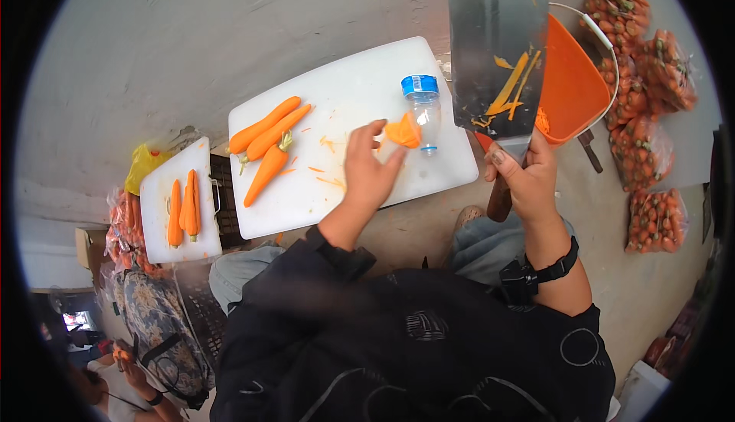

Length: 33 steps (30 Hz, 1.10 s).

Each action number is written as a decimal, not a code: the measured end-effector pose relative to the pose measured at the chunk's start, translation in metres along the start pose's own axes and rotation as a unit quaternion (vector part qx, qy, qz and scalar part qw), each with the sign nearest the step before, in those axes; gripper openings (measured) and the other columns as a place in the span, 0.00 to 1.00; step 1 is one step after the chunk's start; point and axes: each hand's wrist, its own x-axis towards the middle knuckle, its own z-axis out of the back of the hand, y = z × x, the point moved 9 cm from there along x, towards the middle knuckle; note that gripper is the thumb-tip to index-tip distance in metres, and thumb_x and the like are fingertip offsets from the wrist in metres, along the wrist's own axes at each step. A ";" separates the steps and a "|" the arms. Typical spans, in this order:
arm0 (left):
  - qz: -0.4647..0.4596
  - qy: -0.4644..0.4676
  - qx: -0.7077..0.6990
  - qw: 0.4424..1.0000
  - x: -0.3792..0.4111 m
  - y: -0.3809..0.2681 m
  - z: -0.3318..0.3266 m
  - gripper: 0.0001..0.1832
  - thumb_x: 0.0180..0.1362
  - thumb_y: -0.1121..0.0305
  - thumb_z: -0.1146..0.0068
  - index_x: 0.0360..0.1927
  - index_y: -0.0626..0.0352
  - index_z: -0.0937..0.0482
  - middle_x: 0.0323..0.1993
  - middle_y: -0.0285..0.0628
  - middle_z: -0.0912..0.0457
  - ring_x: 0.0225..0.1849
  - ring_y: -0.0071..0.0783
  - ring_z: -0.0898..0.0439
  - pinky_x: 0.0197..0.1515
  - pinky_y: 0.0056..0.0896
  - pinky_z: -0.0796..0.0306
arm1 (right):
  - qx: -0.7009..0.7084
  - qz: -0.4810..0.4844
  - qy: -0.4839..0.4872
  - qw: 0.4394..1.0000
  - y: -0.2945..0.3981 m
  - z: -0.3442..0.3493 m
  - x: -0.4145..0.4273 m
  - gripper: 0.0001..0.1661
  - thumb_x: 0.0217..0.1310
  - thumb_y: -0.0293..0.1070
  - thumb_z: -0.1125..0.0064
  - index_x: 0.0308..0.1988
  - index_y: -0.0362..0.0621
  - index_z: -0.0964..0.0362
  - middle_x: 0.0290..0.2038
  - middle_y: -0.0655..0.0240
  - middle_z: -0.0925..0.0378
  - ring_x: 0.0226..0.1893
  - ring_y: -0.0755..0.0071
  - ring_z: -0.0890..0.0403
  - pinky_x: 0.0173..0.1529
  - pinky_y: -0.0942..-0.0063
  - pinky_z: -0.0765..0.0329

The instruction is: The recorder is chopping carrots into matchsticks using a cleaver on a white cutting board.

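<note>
My right hand (525, 178) grips a wide cleaver (496, 37) by its dark wooden handle. Its blade is raised over the right end of a white cutting board (350, 83), and thin carrot strips (508, 92) cling to the metal. Over the board, my left hand (370, 163) has thumb and fingers apart, close to a small heap of cut carrot (403, 131); whether they touch cannot be told. Beside that heap lies a clear plastic bottle (426, 114) with a blue label. Several whole carrots (267, 175) rest at the board's left end, and shreds are scattered mid-board.
An orange bucket (574, 86) with shredded carrot stands right, partly behind the blade. Beside it a knife (590, 151) lies on the floor. Bagged carrots (643, 146) line the far right. Left, another white board (152, 209) bears carrots (191, 206); a person (123, 387) sits lower left.
</note>
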 end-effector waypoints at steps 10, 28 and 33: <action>0.080 0.114 0.232 0.963 0.045 0.001 -0.107 0.56 0.39 0.54 0.26 0.70 0.54 0.46 0.59 0.54 0.33 0.60 0.54 0.33 0.60 0.46 0.36 | 0.054 0.047 -0.091 0.993 0.006 0.022 -0.002 0.16 0.61 0.24 0.45 0.49 0.34 0.35 0.29 0.65 0.26 0.24 0.76 0.25 0.31 0.79 0.25; -0.149 0.063 0.108 0.981 0.139 0.046 -0.039 0.41 0.40 0.83 0.39 0.63 0.53 0.35 0.57 0.48 0.31 0.61 0.50 0.31 0.61 0.39 0.33 | 0.093 0.038 -0.075 0.992 0.010 0.020 -0.007 0.15 0.62 0.23 0.47 0.49 0.34 0.36 0.31 0.64 0.25 0.25 0.75 0.23 0.32 0.78 0.24; -0.138 0.089 0.111 0.980 0.142 0.071 -0.038 0.40 0.39 0.85 0.37 0.60 0.53 0.33 0.56 0.45 0.30 0.60 0.45 0.30 0.63 0.36 0.35 | 0.103 0.027 -0.090 0.990 0.009 0.018 -0.004 0.14 0.62 0.23 0.47 0.48 0.35 0.35 0.31 0.64 0.25 0.25 0.76 0.23 0.31 0.78 0.24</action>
